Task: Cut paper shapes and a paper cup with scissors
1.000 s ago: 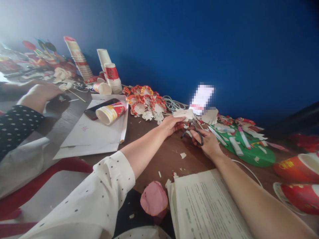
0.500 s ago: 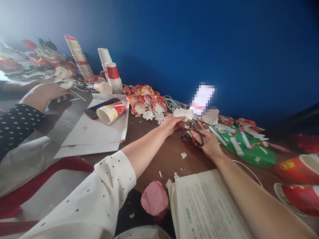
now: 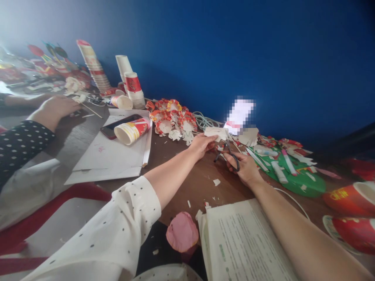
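My left hand [image 3: 202, 145] pinches a white piece of paper [image 3: 215, 133] by its lower side, above the brown table. The fingers of my right hand [image 3: 244, 166] are in the handles of black-handled scissors [image 3: 234, 160]. The scissors' blades point up toward the paper's right edge; whether they touch it I cannot make out. Behind the paper stands a lit, blurred-out phone [image 3: 238, 115]. Left of my left hand lies a heap of red and white cut paper flowers [image 3: 175, 119].
Paper cups [image 3: 134, 89] stand stacked at the back left, near a phone [image 3: 120, 125] on a white folder [image 3: 102, 164]. A co-worker's hand [image 3: 57, 107] is at far left. At right are a green disc [image 3: 310, 187] with markers and red cups [image 3: 341, 201]. Printed papers [image 3: 240, 238] lie in front.
Almost nothing differs. The whole view has shifted very slightly, while both my hands keep their places with the paper and the scissors.
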`<state>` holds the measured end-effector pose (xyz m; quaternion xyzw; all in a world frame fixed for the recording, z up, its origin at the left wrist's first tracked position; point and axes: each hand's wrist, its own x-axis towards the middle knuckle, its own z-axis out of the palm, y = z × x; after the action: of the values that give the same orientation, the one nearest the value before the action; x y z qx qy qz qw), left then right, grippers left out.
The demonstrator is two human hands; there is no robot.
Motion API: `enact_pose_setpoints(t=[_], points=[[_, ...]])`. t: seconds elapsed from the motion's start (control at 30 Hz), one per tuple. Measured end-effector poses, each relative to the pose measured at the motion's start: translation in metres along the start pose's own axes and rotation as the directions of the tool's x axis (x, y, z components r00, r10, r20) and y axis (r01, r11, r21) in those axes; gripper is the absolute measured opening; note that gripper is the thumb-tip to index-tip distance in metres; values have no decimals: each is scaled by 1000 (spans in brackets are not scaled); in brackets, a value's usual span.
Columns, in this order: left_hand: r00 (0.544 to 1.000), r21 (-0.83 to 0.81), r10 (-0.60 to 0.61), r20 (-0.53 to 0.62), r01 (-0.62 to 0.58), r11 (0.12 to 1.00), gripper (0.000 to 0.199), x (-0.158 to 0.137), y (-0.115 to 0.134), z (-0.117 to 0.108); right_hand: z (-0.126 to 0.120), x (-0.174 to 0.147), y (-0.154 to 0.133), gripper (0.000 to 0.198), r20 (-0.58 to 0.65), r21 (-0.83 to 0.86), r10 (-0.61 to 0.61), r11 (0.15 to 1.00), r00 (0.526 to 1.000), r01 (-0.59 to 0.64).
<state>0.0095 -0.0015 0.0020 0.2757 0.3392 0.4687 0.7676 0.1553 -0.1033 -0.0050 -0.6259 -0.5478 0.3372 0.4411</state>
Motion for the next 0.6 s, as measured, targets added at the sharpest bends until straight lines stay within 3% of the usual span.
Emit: enact_pose_setpoints(t=[0.1, 0.2, 0.3, 0.6], points=[[1000, -56, -7, -11, 6, 998, 24, -1, -1, 2, 0, 0, 1, 53, -4, -16, 1, 1000, 1000, -1], [998, -88, -42, 53, 47, 995, 24, -2, -4, 3, 1, 0, 2, 53, -2, -18, -1, 1000, 1000, 1], [990, -35, -78, 118, 82, 996, 18, -4, -8, 3, 2, 0, 1, 53, 8, -16, -10, 1000, 1000, 10], [993, 27, -43, 110, 40, 999, 14, -7, -8, 3, 2, -6, -14, 55, 26, -49, 33, 998, 999, -31]])
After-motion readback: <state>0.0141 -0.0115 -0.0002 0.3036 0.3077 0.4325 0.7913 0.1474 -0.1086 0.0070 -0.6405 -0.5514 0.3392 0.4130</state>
